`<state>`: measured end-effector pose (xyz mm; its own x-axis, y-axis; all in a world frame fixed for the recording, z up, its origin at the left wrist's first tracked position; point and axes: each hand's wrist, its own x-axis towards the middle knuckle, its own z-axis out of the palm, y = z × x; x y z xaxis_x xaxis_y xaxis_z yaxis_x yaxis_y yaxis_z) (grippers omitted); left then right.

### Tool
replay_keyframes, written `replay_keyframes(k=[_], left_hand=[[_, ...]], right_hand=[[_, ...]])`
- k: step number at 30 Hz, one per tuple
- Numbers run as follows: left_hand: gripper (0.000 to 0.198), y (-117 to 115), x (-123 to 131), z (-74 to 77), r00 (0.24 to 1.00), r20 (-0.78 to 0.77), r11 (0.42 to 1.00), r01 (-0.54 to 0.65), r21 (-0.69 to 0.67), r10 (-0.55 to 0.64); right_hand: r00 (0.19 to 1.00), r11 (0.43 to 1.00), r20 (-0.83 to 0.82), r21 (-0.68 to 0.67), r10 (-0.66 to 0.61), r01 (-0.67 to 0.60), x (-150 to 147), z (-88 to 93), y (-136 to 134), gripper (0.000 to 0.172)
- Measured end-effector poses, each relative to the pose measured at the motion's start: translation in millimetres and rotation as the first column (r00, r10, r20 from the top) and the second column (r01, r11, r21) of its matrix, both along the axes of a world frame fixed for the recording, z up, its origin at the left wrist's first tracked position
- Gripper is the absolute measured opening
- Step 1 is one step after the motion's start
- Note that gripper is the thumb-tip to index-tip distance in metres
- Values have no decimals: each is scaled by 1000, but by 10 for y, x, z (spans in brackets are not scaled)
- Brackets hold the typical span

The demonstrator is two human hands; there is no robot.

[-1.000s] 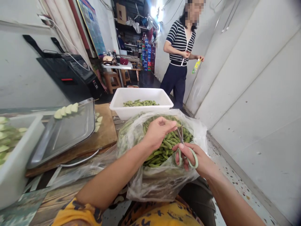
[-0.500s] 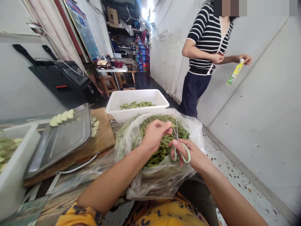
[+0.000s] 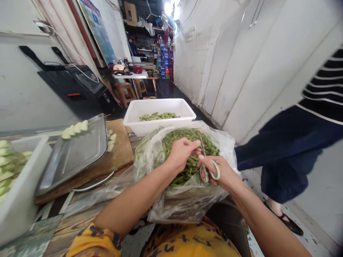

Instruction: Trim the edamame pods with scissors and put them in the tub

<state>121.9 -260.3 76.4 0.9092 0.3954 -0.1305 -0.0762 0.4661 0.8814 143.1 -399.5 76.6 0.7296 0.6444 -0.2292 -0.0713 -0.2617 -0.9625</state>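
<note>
Green pods (image 3: 184,175) fill a clear plastic bag (image 3: 225,142) in front of my body. Above the pods, the fingers of my left hand (image 3: 183,151) are pinched together at the scissor tips; what they hold is too small to make out. My right hand (image 3: 218,173) has its fingers through the pale green handles of the scissors (image 3: 216,170), whose blades point up beside my left fingertips. Behind the bag, a white tub (image 3: 160,125) holds more green pods (image 3: 159,116).
To the left, a metal tray (image 3: 83,142) with skewered pale slices (image 3: 75,129) lies on a wooden board (image 3: 122,142). A white bin (image 3: 26,185) of slices stands far left. A person in dark trousers (image 3: 284,153) is close by on the right.
The person in the striped top has moved nearer, to the right edge of the view. The scissor blades look closer together at my left fingertips. The view has shifted slightly.
</note>
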Motion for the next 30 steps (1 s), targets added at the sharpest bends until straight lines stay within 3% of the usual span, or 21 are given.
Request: replay_keyframes(k=[7,14,17,18,19,20,21,23,24,25,27,28,30], left_hand=[[34,-14,-29,23,996,-7,994,86,61,-86],[25,114,-27,152,997,-46,998,65,6,-65],[15,239,-57,219,988,-61,974,147,173,-138],[14,283,-75,235,976,-82,927,216,306,-201],[15,324,-95,247,957,-113,832,289,473,-268],[17,361,-115,251,931,-158,682,349,643,-327],[18,392,-132,248,905,-212,494,384,780,-369],[19,437,-146,218,865,-316,144,396,907,-389],[21,452,-141,193,854,-351,28,391,920,-383],[23,463,-129,163,847,-371,-42,385,922,-381],[22,476,-90,107,841,-359,-82,358,930,-405],[19,479,-68,85,851,-328,-60,334,941,-411],[14,474,-33,64,895,-228,51,267,962,-385]], right_hand=[[996,997,-73,70,46,-41,24,84,5,53],[998,999,-46,17,-45,46,75,93,-83,46],[1000,998,-27,64,-7,9,85,120,-193,46],[1000,997,-20,80,-4,5,82,127,-228,47],[1000,996,-17,90,-3,5,74,131,-260,48],[1000,996,-21,93,-2,3,64,132,-287,48],[1000,996,-25,91,0,2,52,129,-308,49],[1000,997,-29,80,10,-8,27,115,-334,49],[1000,997,-26,75,15,-13,17,105,-341,49],[1000,997,-21,70,21,-19,10,94,-344,48],[1000,997,-7,67,26,-26,4,71,-346,48],[1000,998,0,64,26,-26,5,58,-344,47],[999,998,9,58,32,-33,7,32,-337,46]])
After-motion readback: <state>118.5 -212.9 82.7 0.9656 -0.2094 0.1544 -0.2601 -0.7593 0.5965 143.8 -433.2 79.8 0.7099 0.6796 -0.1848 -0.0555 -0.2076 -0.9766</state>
